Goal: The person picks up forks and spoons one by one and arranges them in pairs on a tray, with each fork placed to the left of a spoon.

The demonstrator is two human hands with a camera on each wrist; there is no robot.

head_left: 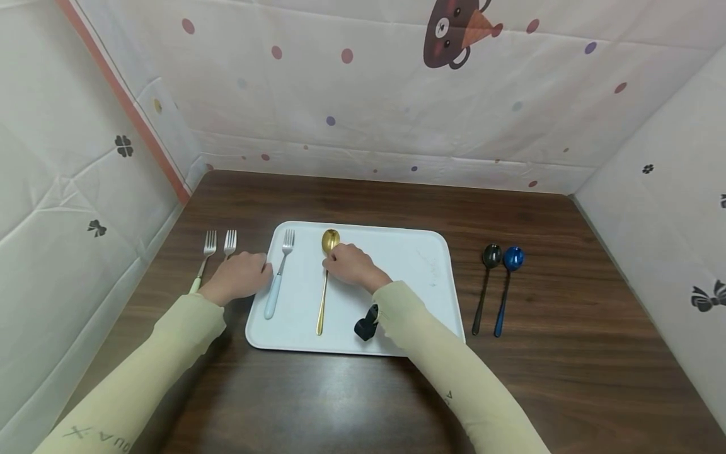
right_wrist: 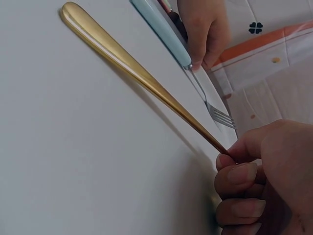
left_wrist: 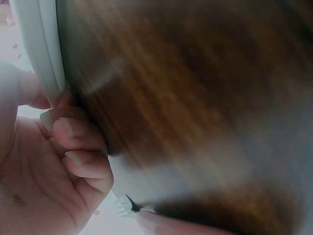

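A white rectangular tray (head_left: 397, 258) lies on the table. My left hand (head_left: 241, 275) grips its left rim, the thumb on one side and the fingers curled at the other, as the left wrist view shows. On the tray, my right hand (head_left: 354, 268) pinches the thin neck of a gold spoon (right_wrist: 112, 51) between thumb and curled fingers. The spoon's bowl (head_left: 331, 238) points away from me, partly hidden by the hand in the head view. To its left on the tray is a fork with a pale blue handle (head_left: 273, 296).
Two more forks lie left of the tray: one with a pale green handle (head_left: 195, 285), the other fork (head_left: 229, 241) partly behind my left hand. A black spoon (head_left: 491, 256) and a blue spoon (head_left: 513, 258) lie right of the tray. Patterned cloth walls (head_left: 374, 88) surround the wooden table (head_left: 567, 328).
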